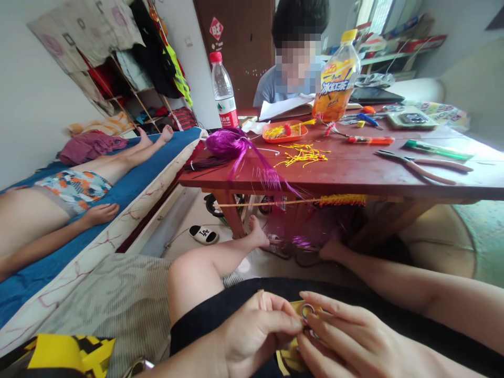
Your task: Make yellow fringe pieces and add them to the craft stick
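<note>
Low over my lap, my left hand (263, 325) is closed in a pinch, thumb against the fingertips. What it pinches is too small and hidden to make out. Its fingertips meet those of my right hand (350, 336), whose bent fingers close around a small looped item (306, 312). A dark, shiny ring of this item shows between the fingers; the rest is covered. Beneath both hands, a yellow piece of material (288, 362) lies on the dark cloth over my lap.
Ahead stands a red-brown table (244, 176) with purple strands (226, 144), yellow wire pieces (303, 155), an orange tray (271, 137), pliers (421, 164) and bottles (338, 79). A person (271, 86) sits behind it. Another person lies on the blue bed (157, 152) at left.
</note>
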Demonstrator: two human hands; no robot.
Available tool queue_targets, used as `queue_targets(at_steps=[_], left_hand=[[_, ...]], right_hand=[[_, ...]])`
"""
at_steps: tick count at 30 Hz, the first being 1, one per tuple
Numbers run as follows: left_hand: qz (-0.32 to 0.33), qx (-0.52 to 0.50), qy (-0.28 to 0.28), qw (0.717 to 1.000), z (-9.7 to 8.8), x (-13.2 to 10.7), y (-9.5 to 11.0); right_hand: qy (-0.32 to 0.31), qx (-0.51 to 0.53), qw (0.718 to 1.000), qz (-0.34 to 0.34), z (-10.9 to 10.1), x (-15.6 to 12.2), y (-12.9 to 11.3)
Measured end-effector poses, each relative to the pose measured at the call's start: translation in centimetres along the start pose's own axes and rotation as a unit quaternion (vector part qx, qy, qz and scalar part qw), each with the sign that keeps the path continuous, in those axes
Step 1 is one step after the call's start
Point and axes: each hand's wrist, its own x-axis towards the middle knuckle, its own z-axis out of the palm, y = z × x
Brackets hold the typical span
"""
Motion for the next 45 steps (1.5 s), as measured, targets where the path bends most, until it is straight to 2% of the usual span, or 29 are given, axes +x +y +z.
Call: queue_targets(at_steps=[2,4,5,6,7,8,9,10,11,12,13,14,15,17,20,22,23,24,26,28,29,31,34,36,38,40,42,44,45], left_hand=[[0.031,0.028,0.009,0.999,-0.1,-0.1,-0.3],[0.125,0.125,0.018,0.984,-0.1,-0.3,-0.5],[0.19,0.197,0.023,0.961,-0.1,-0.5,-0.6],[0.264,0.277,0.031,0.924,-0.2,-0.6,-0.7],[0.339,0.358,0.043,0.869,-0.2,-0.7,-0.8],[0.413,0.436,0.062,0.797,-0.4,-0.8,-1.0],[0.487,0.501,0.082,0.711,-0.5,-0.7,-1.2],[0.555,0.548,0.096,0.618,-0.7,-0.6,-1.4],[0.612,0.576,0.102,0.531,-0.9,-0.4,-1.5],[0.652,0.594,0.099,0.461,-1.1,-0.2,-1.6],[0.675,0.606,0.088,0.413,-1.3,0.1,-1.7],[0.681,0.617,0.071,0.388,-1.4,0.2,-1.7],[0.679,0.626,0.054,0.379,-1.5,0.4,-1.6],[0.669,0.638,0.023,0.38,-1.6,0.5,-1.3],[0.667,0.632,-0.002,0.396,-1.6,0.5,-0.9],[0.649,0.632,-0.009,0.423,-1.6,0.4,-0.9],[0.635,0.632,-0.003,0.444,-1.6,0.3,-0.9],[0.616,0.632,0.01,0.469,-1.6,0.2,-1.0],[0.57,0.636,0.05,0.518,-1.6,0.1,-1.2],[0.538,0.638,0.091,0.543,-1.5,0.2,-1.5],[0.529,0.641,0.106,0.547,-1.4,0.2,-1.6],[0.519,0.643,0.129,0.548,-1.2,0.5,-2.0],[0.504,0.647,0.159,0.55,-1.1,0.9,-2.5],[0.502,0.645,0.175,0.549,-1.1,1.2,-2.8],[0.502,0.636,0.189,0.555,-1.1,1.3,-3.1],[0.493,0.62,0.196,0.578,-1.3,1.2,-3.1],[0.469,0.598,0.189,0.622,-1.5,1.0,-3.0],[0.433,0.583,0.181,0.663,-1.8,0.6,-2.8],[0.417,0.581,0.181,0.675,-2.0,0.4,-2.7]], right_hand=[[0.008,0.052,0.998,0.038,0.4,0.1,-0.2],[0.009,0.175,0.974,0.143,0.9,0.3,-0.4],[-0.005,0.257,0.94,0.223,1.1,0.5,-0.5],[-0.025,0.345,0.884,0.314,1.3,0.6,-0.6],[-0.044,0.429,0.809,0.398,1.5,0.8,-0.7],[-0.058,0.503,0.725,0.467,1.7,0.9,-0.7],[-0.064,0.566,0.644,0.511,1.8,1.0,-0.7],[-0.056,0.612,0.581,0.533,2.0,1.1,-0.7],[-0.048,0.644,0.54,0.541,2.1,1.1,-0.6],[-0.042,0.664,0.514,0.541,2.3,1.1,-0.6],[-0.041,0.679,0.499,0.537,2.4,1.1,-0.5],[-0.043,0.688,0.488,0.536,2.5,1.1,-0.5],[-0.045,0.692,0.482,0.536,2.7,1.0,-0.4],[-0.049,0.695,0.472,0.54,3.0,0.8,-0.4],[-0.066,0.687,0.477,0.545,3.5,0.5,-0.5],[-0.07,0.68,0.487,0.544,3.4,0.6,-0.6],[-0.068,0.668,0.502,0.545,3.2,0.6,-0.6],[-0.067,0.643,0.532,0.547,2.9,0.7,-0.5],[-0.086,0.548,0.629,0.544,2.4,0.9,-0.5],[-0.126,0.43,0.726,0.522,2.2,1.0,-0.4],[-0.143,0.378,0.761,0.507,2.2,1.0,-0.3],[-0.153,0.308,0.808,0.478,2.7,0.9,-0.3],[-0.154,0.247,0.849,0.441,3.5,0.9,-0.4],[-0.172,0.229,0.852,0.438,3.7,1.1,-0.5],[-0.187,0.222,0.842,0.456,3.7,1.2,-0.7],[-0.179,0.246,0.82,0.486,3.5,1.2,-0.8],[-0.153,0.312,0.779,0.523,3.5,0.9,-1.0],[-0.119,0.404,0.718,0.555,3.6,0.5,-1.2],[-0.1,0.45,0.684,0.565,3.8,0.2,-1.3]])
